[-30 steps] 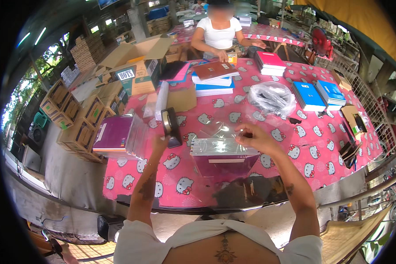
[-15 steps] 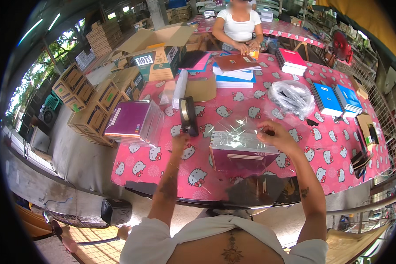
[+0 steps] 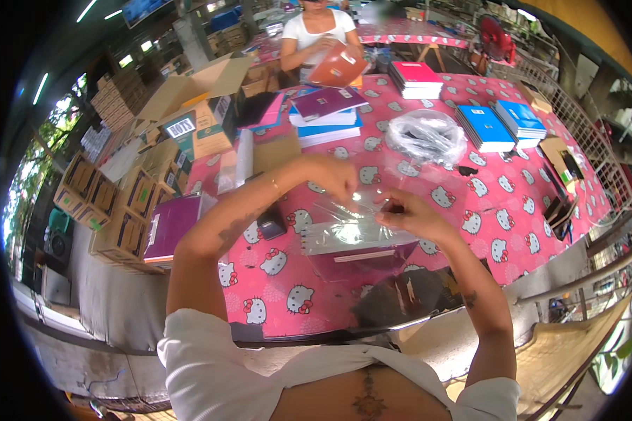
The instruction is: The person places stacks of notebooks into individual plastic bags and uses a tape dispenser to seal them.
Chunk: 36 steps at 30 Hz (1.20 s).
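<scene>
The right hand (image 3: 416, 216) is pinching clear plastic (image 3: 347, 235) over purple notebooks (image 3: 361, 266); the left hand (image 3: 340, 175) is hanging nearby, grip hidden. Pink cloth (image 3: 519, 221) is stretching toward the right table edge (image 3: 593, 196).

The far-left open box (image 3: 209, 133) bears a white label (image 3: 181, 127) in bold dark capitals. Green stickers (image 3: 145, 189) on the left cartons (image 3: 107, 200) are too small to read, as are pale labels (image 3: 344, 92) on the far purple book (image 3: 326, 104), right blue books (image 3: 486, 130) and near-left purple book (image 3: 178, 226).
</scene>
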{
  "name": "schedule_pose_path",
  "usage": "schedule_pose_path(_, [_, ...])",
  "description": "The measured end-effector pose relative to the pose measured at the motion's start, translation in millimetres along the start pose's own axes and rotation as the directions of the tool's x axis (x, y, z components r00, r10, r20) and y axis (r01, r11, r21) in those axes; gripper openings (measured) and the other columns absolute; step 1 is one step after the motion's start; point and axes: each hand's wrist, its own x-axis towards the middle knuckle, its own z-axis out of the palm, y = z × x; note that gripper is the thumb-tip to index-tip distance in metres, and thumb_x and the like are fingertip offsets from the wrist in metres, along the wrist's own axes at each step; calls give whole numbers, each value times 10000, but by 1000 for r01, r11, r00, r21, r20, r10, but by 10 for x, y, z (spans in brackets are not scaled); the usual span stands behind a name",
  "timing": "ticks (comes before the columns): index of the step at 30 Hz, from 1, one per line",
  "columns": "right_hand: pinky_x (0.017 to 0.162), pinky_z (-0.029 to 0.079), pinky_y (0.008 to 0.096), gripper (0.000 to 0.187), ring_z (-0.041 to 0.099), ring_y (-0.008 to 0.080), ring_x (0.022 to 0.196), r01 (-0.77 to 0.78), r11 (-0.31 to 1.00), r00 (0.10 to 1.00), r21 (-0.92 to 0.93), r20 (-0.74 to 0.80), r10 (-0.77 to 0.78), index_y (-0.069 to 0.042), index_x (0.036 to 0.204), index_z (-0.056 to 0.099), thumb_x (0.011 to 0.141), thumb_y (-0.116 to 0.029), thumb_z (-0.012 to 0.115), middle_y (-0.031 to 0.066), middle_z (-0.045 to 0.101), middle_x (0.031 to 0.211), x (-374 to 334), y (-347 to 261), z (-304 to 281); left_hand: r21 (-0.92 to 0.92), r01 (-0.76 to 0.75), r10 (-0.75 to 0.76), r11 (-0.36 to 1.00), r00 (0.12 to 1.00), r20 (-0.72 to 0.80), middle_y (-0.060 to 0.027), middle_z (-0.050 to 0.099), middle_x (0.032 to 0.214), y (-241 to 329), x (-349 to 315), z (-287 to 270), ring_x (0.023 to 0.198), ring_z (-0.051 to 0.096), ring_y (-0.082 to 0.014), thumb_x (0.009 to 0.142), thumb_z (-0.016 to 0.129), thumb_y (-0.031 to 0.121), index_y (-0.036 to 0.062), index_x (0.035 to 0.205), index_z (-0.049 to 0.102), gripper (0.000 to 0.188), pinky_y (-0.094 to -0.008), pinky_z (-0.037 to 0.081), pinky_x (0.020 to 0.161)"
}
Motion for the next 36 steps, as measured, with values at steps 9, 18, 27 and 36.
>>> schedule_pose_path(9, [692, 504, 304, 509, 628, 137, 790, 69, 979, 989, -191, -116, -92, -65, 1300, 557, 867, -229, 769, 91, 625, 1059, -51, 25, 20, -420, -5, 61, 907, 991, 119, -74, 651, 1098, -263, 430, 840, 1019, 584, -167, 902, 687, 249, 44, 1221, 586, 392, -362, 449, 892])
schedule_pose_path(18, [1007, 449, 336, 1042, 544, 224, 1205, 340, 940, 929, 34, -168, -330, -116, 1575, 171, 788, -217, 846, 121, 442, 1444, -591, 848, 111, -516, -349, -242, 782, 593, -768, -78, 680, 1102, -362, -263, 3057, 1101, 594, -197, 815, 782, 137, 66, 1390, 493, 647, -394, 496, 932])
schedule_pose_path(27, [1027, 437, 335, 866, 533, 184, 1208, 348, 892, 935, 290, -176, -308, -33, 1496, 305, 813, -145, 826, 82, 528, 1342, -482, 336, 544, -573, -705, -701, 418, 152, -697, -89, 658, 1067, 1198, -833, 2726, 957, 670, -197, 701, 816, -89, -3, 1273, 523, 649, -352, 576, 834])
schedule_pose_path(36, [1043, 417, 409, 379, 537, 326, 1238, 457, 864, 423, 209, 804, -418, -66, 1337, 576, 960, -100, 598, 129, 536, 1403, -1343, -174, 366, -383, -585, -693, 715, -666, -276, -95, 651, 967, 589, -2145, 2544, 844, 641, -178, 775, 817, 167, -34, 1132, 577, 475, -318, 537, 785])
